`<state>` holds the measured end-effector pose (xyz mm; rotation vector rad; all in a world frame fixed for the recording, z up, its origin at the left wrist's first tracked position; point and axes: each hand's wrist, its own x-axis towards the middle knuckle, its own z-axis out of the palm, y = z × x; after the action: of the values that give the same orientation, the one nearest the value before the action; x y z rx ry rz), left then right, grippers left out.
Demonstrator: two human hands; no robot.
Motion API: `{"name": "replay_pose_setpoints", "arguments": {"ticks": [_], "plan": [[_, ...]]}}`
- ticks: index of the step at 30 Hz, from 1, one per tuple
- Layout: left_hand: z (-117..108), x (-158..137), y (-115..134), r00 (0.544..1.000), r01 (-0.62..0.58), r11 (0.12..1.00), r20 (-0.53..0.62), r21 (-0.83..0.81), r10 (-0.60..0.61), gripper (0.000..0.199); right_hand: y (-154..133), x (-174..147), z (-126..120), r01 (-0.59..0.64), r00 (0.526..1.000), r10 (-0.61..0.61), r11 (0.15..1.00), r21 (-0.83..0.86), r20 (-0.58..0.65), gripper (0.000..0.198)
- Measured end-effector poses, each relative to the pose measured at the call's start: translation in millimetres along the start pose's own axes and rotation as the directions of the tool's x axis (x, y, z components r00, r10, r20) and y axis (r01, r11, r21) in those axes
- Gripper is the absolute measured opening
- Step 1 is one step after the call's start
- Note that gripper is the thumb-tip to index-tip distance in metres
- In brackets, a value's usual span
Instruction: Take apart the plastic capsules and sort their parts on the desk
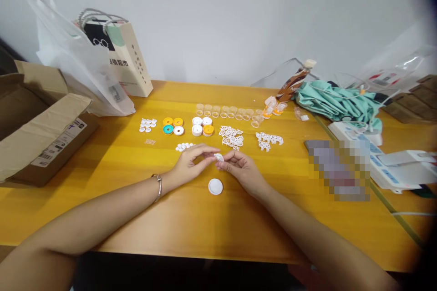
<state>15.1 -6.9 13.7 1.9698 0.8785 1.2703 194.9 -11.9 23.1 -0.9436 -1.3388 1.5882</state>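
Between the fingertips of both hands is a small white plastic part, its shape partly covered by fingers. My left hand pinches it from the left and my right hand from the right. Just below them a round white cap lies flat on the table. Small white round pieces sit beside my left hand. Behind the hands are white openwork gear-like parts, white linked parts, white and orange round caps, and orange, green and white ring caps.
A row of clear cups stands farther back. Left are a cardboard box, a plastic bag and a paper bag. Right are a bottle, a green folded umbrella, a blurred-out flat object and a power strip.
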Motion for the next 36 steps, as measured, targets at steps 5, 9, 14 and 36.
{"name": "replay_pose_setpoints", "arguments": {"ticks": [5, 9, 14, 36], "plan": [[3.3, -3.1, 4.6, 0.994, 0.102, 0.988, -0.037, -0.117, -0.107, 0.015, 1.8, 1.1, 4.3, 0.059, 0.993, -0.061, 0.998, -0.027, -0.102, 0.023], [7.4, -6.3, 8.3, 0.992, 0.103, 0.978, -0.048, -0.182, -0.114, 0.026, 4.2, 1.3, 3.7, 0.122, 0.978, -0.140, 0.985, -0.118, -0.156, 0.022], [14.0, -8.6, 10.8, 0.984, 0.133, 0.978, -0.096, -0.160, -0.150, 0.026, 11.0, 1.5, 4.4, 0.211, 0.956, -0.258, 0.936, -0.283, -0.141, 0.018], [0.1, -10.2, 0.6, 0.918, -0.389, 0.775, 0.139, 0.498, 0.372, 0.016, 1.0, -5.0, 7.0, 0.118, 0.982, -0.156, 0.947, -0.298, -0.110, 0.013]]}}
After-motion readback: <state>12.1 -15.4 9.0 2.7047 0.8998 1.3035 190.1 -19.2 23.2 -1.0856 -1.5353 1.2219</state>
